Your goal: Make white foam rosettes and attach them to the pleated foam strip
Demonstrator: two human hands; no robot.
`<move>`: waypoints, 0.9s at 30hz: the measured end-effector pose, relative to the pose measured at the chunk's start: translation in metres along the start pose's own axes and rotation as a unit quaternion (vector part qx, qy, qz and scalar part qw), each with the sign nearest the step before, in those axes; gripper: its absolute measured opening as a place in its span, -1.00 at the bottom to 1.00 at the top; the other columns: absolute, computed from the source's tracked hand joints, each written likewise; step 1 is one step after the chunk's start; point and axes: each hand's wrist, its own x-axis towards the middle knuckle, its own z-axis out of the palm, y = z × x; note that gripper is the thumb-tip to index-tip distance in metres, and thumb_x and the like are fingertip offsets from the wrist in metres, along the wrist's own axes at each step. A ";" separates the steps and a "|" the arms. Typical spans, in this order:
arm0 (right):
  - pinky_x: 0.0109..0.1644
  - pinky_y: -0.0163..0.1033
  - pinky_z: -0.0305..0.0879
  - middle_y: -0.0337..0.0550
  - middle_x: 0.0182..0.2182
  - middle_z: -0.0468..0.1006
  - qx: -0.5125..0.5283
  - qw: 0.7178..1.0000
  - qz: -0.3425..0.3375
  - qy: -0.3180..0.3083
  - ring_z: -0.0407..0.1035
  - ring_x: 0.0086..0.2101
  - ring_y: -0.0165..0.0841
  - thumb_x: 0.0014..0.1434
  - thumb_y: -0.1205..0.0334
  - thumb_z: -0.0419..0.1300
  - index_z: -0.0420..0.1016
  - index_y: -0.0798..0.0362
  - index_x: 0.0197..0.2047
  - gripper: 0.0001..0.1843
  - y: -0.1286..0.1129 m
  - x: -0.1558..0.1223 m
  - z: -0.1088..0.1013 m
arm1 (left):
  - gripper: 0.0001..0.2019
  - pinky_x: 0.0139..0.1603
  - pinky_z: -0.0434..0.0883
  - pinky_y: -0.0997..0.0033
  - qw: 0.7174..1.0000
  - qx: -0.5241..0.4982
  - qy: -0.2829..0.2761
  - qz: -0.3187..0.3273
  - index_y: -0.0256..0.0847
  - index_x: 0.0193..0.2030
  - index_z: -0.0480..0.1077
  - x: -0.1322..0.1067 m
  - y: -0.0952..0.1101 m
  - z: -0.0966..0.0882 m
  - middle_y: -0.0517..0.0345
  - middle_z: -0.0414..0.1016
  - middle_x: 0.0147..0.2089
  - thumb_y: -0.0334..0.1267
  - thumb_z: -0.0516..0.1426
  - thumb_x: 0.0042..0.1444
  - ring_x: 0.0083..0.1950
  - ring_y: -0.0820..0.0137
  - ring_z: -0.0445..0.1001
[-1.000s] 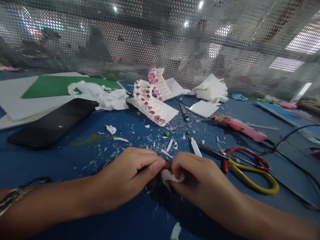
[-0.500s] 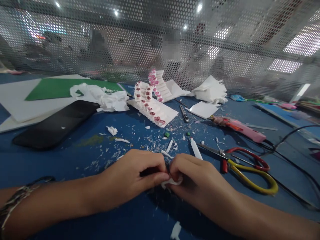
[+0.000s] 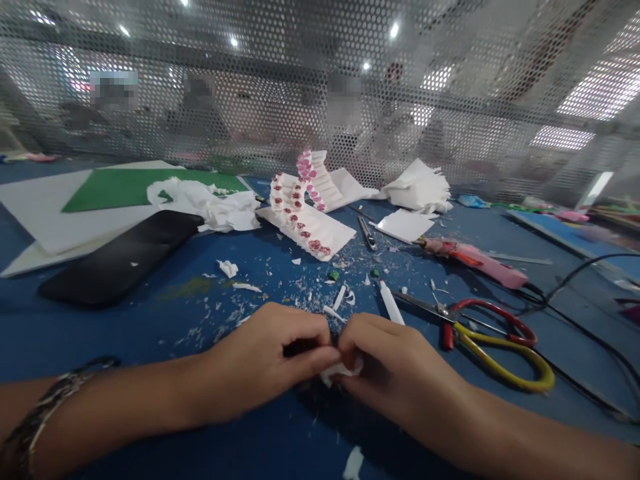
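My left hand and my right hand meet at the front middle of the view, fingertips touching. Both are closed in a pinch on a small white piece of paper or tissue, mostly hidden by the fingers. Just beyond them lie white scraps and a white tube. Scissors with one red and one yellow handle rest right of my right hand. Farther back stands a curled white pleated piece dotted with dark red and pink beads or blobs.
A black phone lies at left near crumpled tissue, a green sheet and white sheets. At right are a pink corded tool and its black cable. A perforated metal screen rises behind the blue table.
The camera view has tilted up slightly, so the table things sit a little lower. Both hands stay pinched together on the white piece, with barely any movement.
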 end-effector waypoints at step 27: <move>-0.39 -0.46 0.12 -0.34 -0.50 0.29 0.046 0.999 0.026 -0.013 0.19 -0.47 -0.56 -0.11 0.53 0.06 0.13 0.06 -0.52 -0.80 -0.004 -0.001 -0.003 | -0.74 -0.69 0.14 0.72 0.991 -0.110 -0.019 -0.068 -0.24 -0.51 0.16 -0.004 0.010 -0.003 0.37 0.16 -0.70 -0.25 -0.19 0.14 -0.71 0.64 0.17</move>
